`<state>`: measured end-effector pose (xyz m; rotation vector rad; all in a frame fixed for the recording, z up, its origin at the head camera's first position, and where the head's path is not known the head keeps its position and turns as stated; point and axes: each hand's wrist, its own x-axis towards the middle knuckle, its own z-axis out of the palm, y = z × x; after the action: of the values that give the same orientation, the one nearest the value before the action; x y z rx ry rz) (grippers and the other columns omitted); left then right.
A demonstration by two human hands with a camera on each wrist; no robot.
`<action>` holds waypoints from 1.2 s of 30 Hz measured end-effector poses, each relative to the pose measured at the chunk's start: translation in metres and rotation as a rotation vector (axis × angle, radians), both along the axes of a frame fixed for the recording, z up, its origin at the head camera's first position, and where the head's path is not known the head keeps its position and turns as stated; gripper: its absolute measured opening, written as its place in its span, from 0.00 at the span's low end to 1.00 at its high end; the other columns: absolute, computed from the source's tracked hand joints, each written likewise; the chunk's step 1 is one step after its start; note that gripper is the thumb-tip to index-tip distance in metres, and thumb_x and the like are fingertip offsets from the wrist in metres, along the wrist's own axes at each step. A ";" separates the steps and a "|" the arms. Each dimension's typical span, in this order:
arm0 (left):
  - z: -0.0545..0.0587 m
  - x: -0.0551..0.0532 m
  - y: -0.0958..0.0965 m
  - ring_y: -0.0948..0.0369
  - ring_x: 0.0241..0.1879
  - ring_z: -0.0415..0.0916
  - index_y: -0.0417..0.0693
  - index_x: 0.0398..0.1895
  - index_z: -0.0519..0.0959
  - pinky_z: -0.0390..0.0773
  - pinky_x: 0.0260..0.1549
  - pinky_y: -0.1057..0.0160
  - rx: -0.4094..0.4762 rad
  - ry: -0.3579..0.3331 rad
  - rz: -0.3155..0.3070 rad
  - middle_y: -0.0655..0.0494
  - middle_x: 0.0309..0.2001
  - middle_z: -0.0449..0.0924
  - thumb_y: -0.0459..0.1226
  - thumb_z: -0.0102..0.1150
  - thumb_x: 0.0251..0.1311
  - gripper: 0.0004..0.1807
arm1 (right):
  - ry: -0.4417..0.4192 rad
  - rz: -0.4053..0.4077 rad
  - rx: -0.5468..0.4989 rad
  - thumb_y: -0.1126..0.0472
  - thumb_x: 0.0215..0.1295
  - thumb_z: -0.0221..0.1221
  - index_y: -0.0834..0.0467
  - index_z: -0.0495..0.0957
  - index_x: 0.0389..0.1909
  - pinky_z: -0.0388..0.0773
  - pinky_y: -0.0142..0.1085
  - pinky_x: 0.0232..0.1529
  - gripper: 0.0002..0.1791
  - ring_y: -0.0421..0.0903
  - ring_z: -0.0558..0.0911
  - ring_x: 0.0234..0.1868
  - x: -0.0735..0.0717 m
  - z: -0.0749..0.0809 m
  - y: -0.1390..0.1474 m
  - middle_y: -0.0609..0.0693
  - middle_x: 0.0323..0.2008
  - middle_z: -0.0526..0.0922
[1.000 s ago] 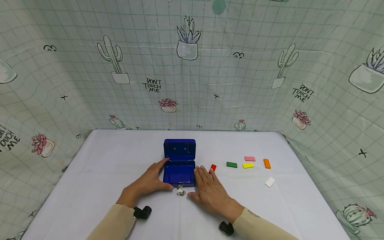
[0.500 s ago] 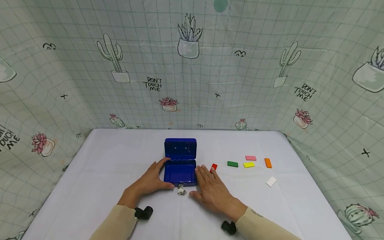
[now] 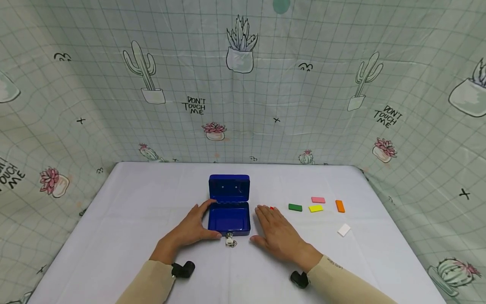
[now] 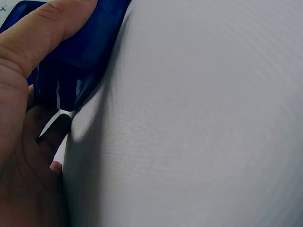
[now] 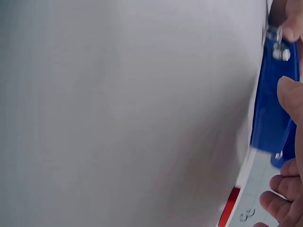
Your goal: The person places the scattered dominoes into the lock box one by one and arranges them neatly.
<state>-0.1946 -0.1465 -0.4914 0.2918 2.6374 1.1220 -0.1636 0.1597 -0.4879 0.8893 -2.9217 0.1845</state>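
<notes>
Backing table [image 3: 235, 270], box [image 3: 229, 217] — cactus-print cloth [image 3: 273, 84]

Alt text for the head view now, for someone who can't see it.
Open blue box on a white table, held by the left hand at its left side; the right hand, apart from the box, partly hides a red block. Farther right lie a green block, yellow block, pink block, orange block and white block.
</notes>
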 end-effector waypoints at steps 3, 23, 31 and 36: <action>0.000 0.000 0.000 0.30 0.82 0.42 0.59 0.84 0.56 0.55 0.70 0.20 0.002 0.000 -0.002 0.31 0.82 0.51 0.55 0.84 0.46 0.63 | 0.039 -0.013 -0.013 0.39 0.74 0.61 0.69 0.64 0.77 0.63 0.55 0.79 0.46 0.60 0.69 0.77 -0.006 -0.001 0.006 0.63 0.76 0.69; -0.004 -0.001 -0.001 0.30 0.82 0.41 0.60 0.84 0.56 0.54 0.70 0.20 0.022 -0.005 -0.004 0.32 0.82 0.52 0.56 0.84 0.46 0.64 | -0.035 -0.207 -0.183 0.43 0.63 0.73 0.63 0.74 0.68 0.75 0.56 0.65 0.40 0.59 0.74 0.63 -0.039 -0.005 0.036 0.60 0.63 0.76; -0.004 0.000 -0.001 0.30 0.82 0.42 0.61 0.84 0.56 0.54 0.70 0.19 0.024 -0.013 0.002 0.31 0.83 0.49 0.56 0.84 0.46 0.64 | -0.037 -0.215 -0.156 0.44 0.64 0.73 0.63 0.77 0.64 0.76 0.54 0.63 0.37 0.57 0.74 0.60 -0.042 -0.009 0.041 0.59 0.60 0.78; -0.006 -0.002 -0.001 0.30 0.82 0.42 0.62 0.84 0.56 0.54 0.70 0.20 0.025 -0.016 0.009 0.32 0.83 0.48 0.57 0.84 0.45 0.64 | -0.024 -0.209 -0.138 0.44 0.64 0.73 0.64 0.79 0.62 0.76 0.53 0.60 0.35 0.57 0.75 0.58 -0.043 -0.008 0.041 0.59 0.58 0.80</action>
<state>-0.1961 -0.1473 -0.4976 0.2753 2.6154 1.1563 -0.2070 0.2010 -0.4962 0.5615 -2.9537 0.3782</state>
